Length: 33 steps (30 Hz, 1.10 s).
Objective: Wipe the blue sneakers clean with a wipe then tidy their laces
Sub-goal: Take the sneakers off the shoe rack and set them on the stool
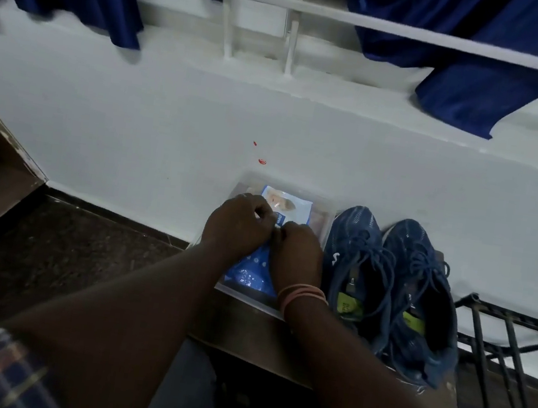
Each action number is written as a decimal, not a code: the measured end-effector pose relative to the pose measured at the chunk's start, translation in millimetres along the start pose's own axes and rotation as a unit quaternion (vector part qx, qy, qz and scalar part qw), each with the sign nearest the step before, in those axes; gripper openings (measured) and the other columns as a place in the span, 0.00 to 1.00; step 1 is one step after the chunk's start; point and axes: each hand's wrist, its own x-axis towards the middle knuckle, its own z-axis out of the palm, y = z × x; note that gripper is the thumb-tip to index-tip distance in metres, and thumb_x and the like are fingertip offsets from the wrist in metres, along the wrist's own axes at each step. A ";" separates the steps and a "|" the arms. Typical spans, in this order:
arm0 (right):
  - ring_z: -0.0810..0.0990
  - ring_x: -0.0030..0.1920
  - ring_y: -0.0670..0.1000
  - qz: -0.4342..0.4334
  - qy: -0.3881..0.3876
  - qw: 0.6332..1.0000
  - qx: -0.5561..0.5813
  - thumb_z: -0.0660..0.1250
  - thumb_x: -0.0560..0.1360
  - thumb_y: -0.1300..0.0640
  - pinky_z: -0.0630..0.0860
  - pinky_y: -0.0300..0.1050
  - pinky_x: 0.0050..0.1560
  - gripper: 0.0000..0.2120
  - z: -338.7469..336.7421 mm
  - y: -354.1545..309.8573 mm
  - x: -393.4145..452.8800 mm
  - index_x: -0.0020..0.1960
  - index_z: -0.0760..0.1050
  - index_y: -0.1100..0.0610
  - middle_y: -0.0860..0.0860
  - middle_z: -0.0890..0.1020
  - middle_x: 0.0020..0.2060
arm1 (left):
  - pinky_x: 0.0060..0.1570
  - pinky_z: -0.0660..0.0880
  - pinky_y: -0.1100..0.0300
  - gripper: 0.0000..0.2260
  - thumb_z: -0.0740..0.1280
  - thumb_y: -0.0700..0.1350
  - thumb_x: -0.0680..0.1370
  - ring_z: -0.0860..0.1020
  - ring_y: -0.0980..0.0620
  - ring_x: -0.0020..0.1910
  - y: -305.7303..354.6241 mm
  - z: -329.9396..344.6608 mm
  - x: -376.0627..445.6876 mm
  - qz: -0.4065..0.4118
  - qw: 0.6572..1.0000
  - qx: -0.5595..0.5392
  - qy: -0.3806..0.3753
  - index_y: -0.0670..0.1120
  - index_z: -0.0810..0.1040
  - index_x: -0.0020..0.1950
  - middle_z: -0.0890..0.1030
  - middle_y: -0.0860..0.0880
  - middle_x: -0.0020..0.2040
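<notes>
Pictured from above: left hand and right hand met over a blue wipe pack lying in a clear tray on the desk, fingers of both curled and pinching at the pack's flap, exact hold hidden by the knuckles. Blue sneakers stood paired just beside the tray, laces loose, not yet wiped. Best done by pinning the pack flat and drawing one wipe slowly.

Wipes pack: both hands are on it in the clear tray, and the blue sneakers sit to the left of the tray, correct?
Not quite. The head view shows the blue sneakers to the right of the clear tray, not the left. Both the left hand and right hand are on the wipes pack.
</notes>
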 end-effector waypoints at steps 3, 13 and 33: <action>0.81 0.49 0.61 0.038 0.017 0.998 0.040 0.59 0.83 0.55 0.74 0.49 0.47 0.10 2.3 -1.9 2.4 0.49 0.75 0.59 0.60 0.82 0.46 | 0.53 0.76 0.57 0.15 0.65 0.57 0.72 0.79 0.52 0.53 -13.9 -4.3 -7.2 0.089 0.994 0.001 -0.069 0.55 0.83 0.55 0.81 0.53 0.52; 0.83 0.44 0.54 0.086 0.106 0.945 0.296 0.60 0.78 0.62 0.79 0.52 0.47 0.05 10.6 -4.1 -6.7 0.47 0.73 0.54 0.54 0.83 0.42 | 0.47 0.76 0.51 0.07 0.68 0.49 0.79 0.81 0.42 0.47 -15.7 -13.2 2.9 0.031 0.996 0.079 -0.012 0.47 0.78 0.44 0.85 0.44 0.47; 0.80 0.53 0.56 -0.035 -0.001 0.999 -0.041 0.60 0.81 0.60 0.72 0.42 0.48 0.09 4.8 -13.1 8.9 0.56 0.77 0.61 0.57 0.78 0.54 | 0.44 0.71 0.54 0.10 0.67 0.50 0.81 0.78 0.46 0.42 -14.0 -0.8 -5.9 -0.071 0.997 0.000 0.024 0.48 0.77 0.40 0.79 0.52 0.38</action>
